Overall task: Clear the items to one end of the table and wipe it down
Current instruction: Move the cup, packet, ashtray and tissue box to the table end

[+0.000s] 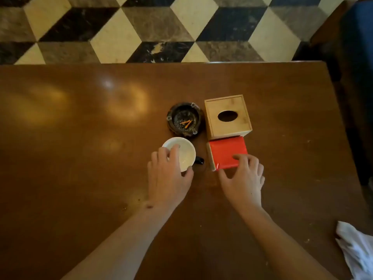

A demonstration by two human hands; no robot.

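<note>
On the brown wooden table [80,178] a cluster of items sits right of centre. My left hand [168,176] grips the rim of a white cup [184,150] with a dark handle, fingers over its near edge. My right hand [243,178] holds the near edge of a red-topped box [227,151], fingertips on the top and thumb at the front. Behind the cup stands a dark glass ashtray [183,119] with two orange butts. A wooden tissue box [228,116] with an oval hole touches the red box's far side.
A crumpled white cloth [357,251] lies at the table's near right corner. The table's far edge borders a cube-patterned tile floor [141,27]. A dark seat with blue upholstery [357,57] stands beyond the right edge. Small crumbs dot the surface.
</note>
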